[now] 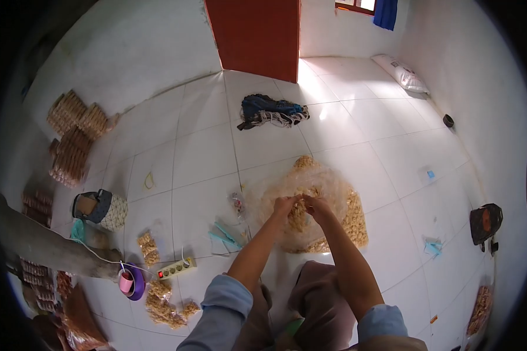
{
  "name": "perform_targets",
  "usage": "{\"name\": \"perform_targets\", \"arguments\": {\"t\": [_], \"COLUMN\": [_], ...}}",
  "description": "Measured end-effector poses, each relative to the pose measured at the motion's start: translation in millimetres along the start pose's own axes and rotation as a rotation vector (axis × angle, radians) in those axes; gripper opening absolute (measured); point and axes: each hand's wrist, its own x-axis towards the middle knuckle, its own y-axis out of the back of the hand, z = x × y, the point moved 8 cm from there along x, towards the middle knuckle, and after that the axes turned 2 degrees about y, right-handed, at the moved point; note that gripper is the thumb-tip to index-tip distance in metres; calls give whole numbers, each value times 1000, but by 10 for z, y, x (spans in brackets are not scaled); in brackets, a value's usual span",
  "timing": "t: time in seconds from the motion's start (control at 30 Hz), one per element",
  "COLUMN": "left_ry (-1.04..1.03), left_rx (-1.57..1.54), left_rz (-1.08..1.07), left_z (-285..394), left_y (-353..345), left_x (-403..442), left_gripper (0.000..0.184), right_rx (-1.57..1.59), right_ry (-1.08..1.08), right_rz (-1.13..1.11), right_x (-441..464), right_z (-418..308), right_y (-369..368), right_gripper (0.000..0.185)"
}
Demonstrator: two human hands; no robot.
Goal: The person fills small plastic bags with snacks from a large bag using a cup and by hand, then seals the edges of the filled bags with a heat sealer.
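Observation:
A large clear plastic bag (262, 196) of small yellowish-brown snack pieces (355, 223) lies open on the tiled floor in front of my knees. My left hand (284, 206) is closed with its fingers at the plastic over the middle of the bag. Close beside it, nearly touching, my right hand (315, 207) is closed on the plastic too. Loose snack pieces show just below and between the hands. The fingertips are small and partly hidden, so the exact grip is hard to see.
Left of the bag lie a turquoise tool (225, 236), a power strip (175, 269), a filled snack packet (149, 248) and a snack pile (163, 307). A purple bowl (137, 283) stands by a pillar (52, 237). Stacked packets (73, 155) line the left wall. A dark bundle (269, 111) lies ahead.

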Motion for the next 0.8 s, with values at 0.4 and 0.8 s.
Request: {"name": "perform_targets", "arguments": {"t": [0.4, 0.8], "left_ry": [-32, -489], "left_rx": [-189, -354], "left_rz": [-54, -116], "left_z": [233, 793], "left_y": [-176, -252], "left_x": [-301, -483], "left_gripper": [25, 40], "right_rx": [40, 76], "right_ry": [79, 517], "right_rz": [90, 109], "right_x": [29, -282], "right_z": [-12, -729], "right_y": [52, -245], "right_gripper": [16, 21]}}
